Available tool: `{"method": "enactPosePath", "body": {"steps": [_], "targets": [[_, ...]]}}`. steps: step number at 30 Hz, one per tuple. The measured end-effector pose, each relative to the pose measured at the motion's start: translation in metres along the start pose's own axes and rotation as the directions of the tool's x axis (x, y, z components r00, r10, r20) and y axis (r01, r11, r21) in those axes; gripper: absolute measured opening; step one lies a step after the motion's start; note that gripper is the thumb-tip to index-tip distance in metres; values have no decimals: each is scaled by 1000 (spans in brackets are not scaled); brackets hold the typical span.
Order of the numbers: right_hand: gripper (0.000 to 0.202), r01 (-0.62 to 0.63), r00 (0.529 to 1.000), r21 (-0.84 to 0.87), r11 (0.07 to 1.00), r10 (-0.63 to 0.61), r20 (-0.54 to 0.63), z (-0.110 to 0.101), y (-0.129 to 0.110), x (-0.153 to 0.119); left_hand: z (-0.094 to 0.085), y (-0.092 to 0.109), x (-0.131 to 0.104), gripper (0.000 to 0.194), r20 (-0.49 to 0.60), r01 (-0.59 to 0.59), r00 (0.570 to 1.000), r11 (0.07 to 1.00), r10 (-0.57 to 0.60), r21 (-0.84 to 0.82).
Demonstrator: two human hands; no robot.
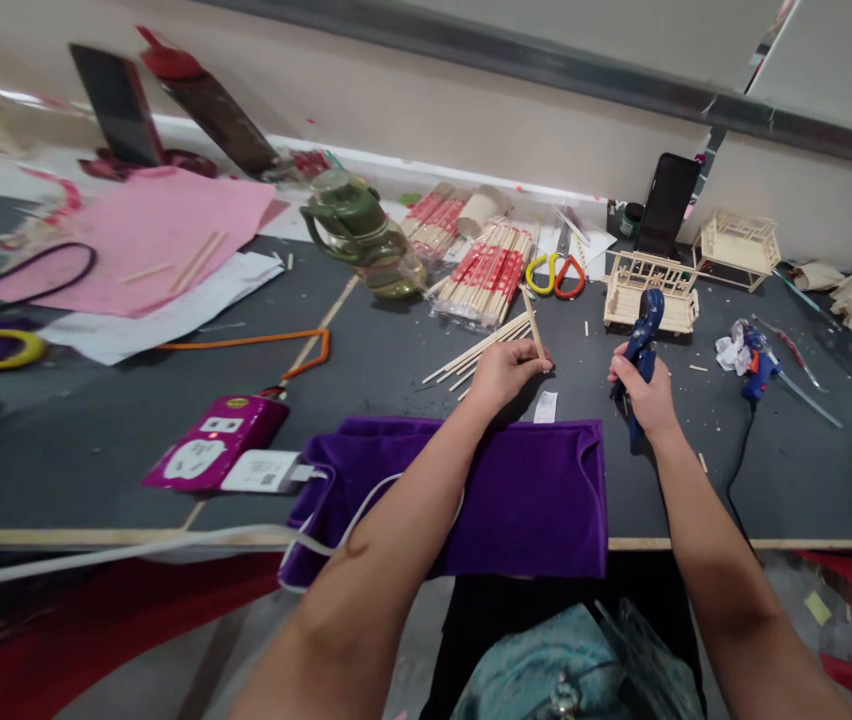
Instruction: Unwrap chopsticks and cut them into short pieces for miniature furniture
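Observation:
My left hand (502,372) pinches one thin wooden stick (533,322) that stands tilted above a loose pile of sticks (480,352) on the grey table (381,400). My right hand (645,392) grips a blue glue gun (643,338) upright, nozzle pointing up, a little right of the stick. A small stick-built bench model (649,290) sits just behind the gun. A purple cloth (516,495) lies under my forearms at the table's front edge.
Packs of red-wrapped chopsticks (487,268), a green bottle (355,228), yellow and red scissors (557,275), a phone (667,205), a second stick model (741,245) and another blue glue gun (760,365) lie behind. Left: pink paper (148,235), a magenta power strip (208,450), white cable.

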State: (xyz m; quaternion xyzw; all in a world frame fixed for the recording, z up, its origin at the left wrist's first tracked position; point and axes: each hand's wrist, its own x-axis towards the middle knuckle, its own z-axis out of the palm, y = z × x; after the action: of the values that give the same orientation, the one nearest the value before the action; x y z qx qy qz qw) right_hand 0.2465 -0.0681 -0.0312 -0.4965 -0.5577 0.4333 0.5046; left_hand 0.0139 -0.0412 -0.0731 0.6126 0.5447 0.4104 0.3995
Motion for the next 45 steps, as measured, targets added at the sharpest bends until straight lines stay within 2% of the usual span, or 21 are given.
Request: {"method": "enactPosePath", "body": {"steps": [6, 11, 22, 26, 29, 32, 35, 38, 41, 45], "targets": [[31, 2, 1000, 16, 1000, -2, 2, 0, 1, 1, -1, 6, -4, 16, -8, -42, 999, 985, 44, 169], [32, 2, 1000, 16, 1000, -2, 8, -1, 4, 2, -1, 10, -5, 14, -16, -31, 999, 976, 35, 214], [35, -12, 1000, 15, 1000, 12, -7, -2, 6, 2, 1, 15, -6, 14, -10, -52, 998, 977, 55, 208], [34, -14, 1000, 27, 1000, 14, -18, -1, 3, 2, -1, 23, -8, 11, -20, -49, 998, 980, 54, 194], [34, -22, 1000, 39, 999, 22, -22, -1, -3, 0, -4, 39, -16, 13, 113, -16, 994, 999, 13, 28], [34, -48, 999, 84, 995, 48, -1, -1, -12, -2, -4, 58, -29, 16, 367, 104, 930, 970, -16, -219], [33, -65, 998, 142, 988, 62, 21, 0, -19, -4, 0, 70, -37, 16, 564, 192, 826, 942, -2, -276], [32, -76, 997, 200, 977, 69, 38, 2, -21, -4, 6, 72, -40, 13, 642, 180, 767, 963, -10, -199], [31, -92, 996, 241, 966, 85, 41, 4, -21, -4, 11, 69, -39, 11, 673, 129, 739, 986, -27, -102], [29, -115, 993, 271, 956, 115, 17, 9, -25, -5, 14, 67, -39, 9, 710, 104, 704, 992, -21, -74]]}}
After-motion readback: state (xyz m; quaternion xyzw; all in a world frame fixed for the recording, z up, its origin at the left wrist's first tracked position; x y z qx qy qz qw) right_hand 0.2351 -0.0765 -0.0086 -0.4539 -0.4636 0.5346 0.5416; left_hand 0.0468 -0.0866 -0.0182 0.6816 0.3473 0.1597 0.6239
